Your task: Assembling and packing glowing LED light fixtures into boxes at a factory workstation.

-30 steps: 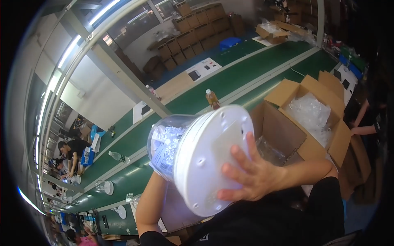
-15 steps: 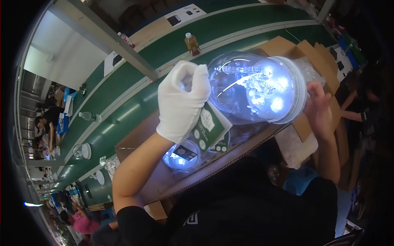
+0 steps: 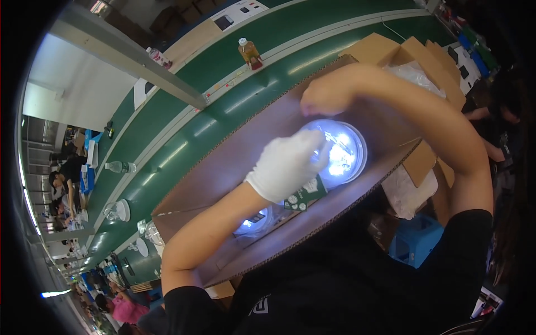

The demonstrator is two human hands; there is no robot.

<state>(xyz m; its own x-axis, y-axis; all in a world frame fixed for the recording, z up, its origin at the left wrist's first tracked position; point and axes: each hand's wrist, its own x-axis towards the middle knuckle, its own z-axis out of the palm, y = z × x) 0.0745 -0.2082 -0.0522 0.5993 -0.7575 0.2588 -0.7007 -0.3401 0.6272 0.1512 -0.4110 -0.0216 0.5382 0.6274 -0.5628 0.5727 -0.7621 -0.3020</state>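
Note:
A clear jar with bright white lights inside stands in a long open cardboard box, seen from its end. My left hand, in a white glove, has its curled fingers closed at the jar's left edge. Below that glove a green printed card sticks out. My bare right hand reaches over the far side of the box, just beyond the jar; its fingers bend downward and are blurred. A second lit clear jar lies lower left in the box, partly behind my left forearm.
Past the box runs a long green workbench with a bottle of brown drink on it. More clear containers stand at the left. Open cardboard flaps rise at the right, near a blue bin. Other people work farther off.
The lit jar has gone from above the box down into it and turned end-on. My right hand has moved from the jar's right end to its far side; my left hand has come lower.

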